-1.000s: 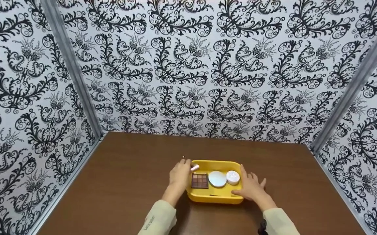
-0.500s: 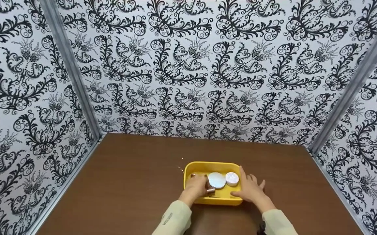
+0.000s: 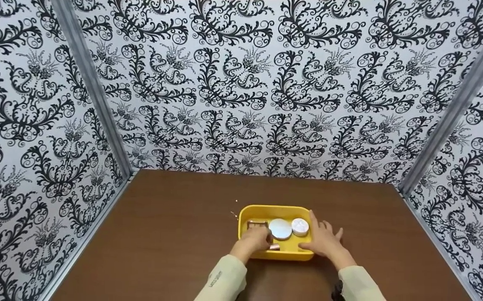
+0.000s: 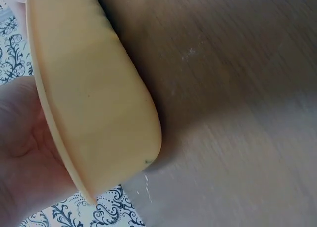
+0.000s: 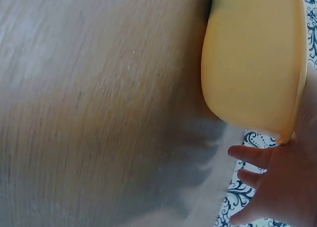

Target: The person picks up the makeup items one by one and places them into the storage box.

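A yellow tray (image 3: 275,206) stands on the brown table. My left hand (image 3: 253,241) reaches over its front left part, fingers curled at a small shiny pink tube (image 3: 274,247) low by the front wall; the fingertips are partly hidden. Under that hand an eyeshadow palette (image 3: 257,223) is mostly covered. A round pale compact (image 3: 280,229) and a small white round jar (image 3: 300,226) lie side by side to the right. At the tray's right end rests my right hand (image 3: 324,241), thumb inside the rim, other fingers spread outside. Both wrist views show mainly the tray's outer wall.
The brown table (image 3: 174,225) extends around the tray on every side. Patterned black-and-white panels (image 3: 241,104) enclose it at the back and sides, with grey posts (image 3: 442,113) at the corners. Tiny bright specks (image 3: 234,214) lie left of the tray.
My left hand has moved from the tray's left rim rightward and toward me, carrying the pink tube to the front wall and covering the palette. The right hand stays at the right end.
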Demonstrator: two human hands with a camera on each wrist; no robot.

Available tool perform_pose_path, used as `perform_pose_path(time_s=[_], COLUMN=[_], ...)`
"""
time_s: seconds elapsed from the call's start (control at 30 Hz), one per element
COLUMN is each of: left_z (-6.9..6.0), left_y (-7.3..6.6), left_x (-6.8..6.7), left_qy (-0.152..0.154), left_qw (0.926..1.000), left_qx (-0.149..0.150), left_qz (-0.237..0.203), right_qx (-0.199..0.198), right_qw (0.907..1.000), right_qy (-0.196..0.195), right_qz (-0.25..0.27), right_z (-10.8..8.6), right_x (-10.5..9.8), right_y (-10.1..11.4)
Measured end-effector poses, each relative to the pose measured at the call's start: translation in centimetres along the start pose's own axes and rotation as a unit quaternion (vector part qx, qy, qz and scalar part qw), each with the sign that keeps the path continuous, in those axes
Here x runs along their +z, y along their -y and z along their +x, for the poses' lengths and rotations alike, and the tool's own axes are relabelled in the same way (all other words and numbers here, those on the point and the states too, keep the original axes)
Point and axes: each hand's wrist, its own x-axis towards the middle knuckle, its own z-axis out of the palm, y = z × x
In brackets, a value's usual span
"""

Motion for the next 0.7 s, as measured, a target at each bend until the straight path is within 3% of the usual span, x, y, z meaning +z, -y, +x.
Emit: perform_pose_path(time_s=[0.2, 0.37, 0.53, 0.7], left_z=[0.8, 1.4, 2.3, 3.6], left_y=[-0.1, -0.3, -0.5, -0.7], left_x=[-1.3, -2.8, -5.8, -10.1], left_qy=[0.005, -0.045, -0.105, -0.117], left_qw=[0.9996, 0.9986, 0.9944, 0.9916], left_qx=[0.014, 0.015, -0.005, -0.019], left_qz=[-0.024, -0.024, 0.015, 0.051], right_qx=[0.0, 0.006, -0.021, -0.072], right_qw=[0.9999, 0.9995, 0.9991, 0.9963], right_qy=[0.008, 0.018, 0.006, -0.013], right_qz=[-0.009, -0.024, -0.036, -0.045], right_z=[-0.1, -0.4, 0.6, 2.2], right_x=[-1.3, -3.0, -6.0, -11.1], right_y=[-0.6, -1.0, -0.2, 1.3])
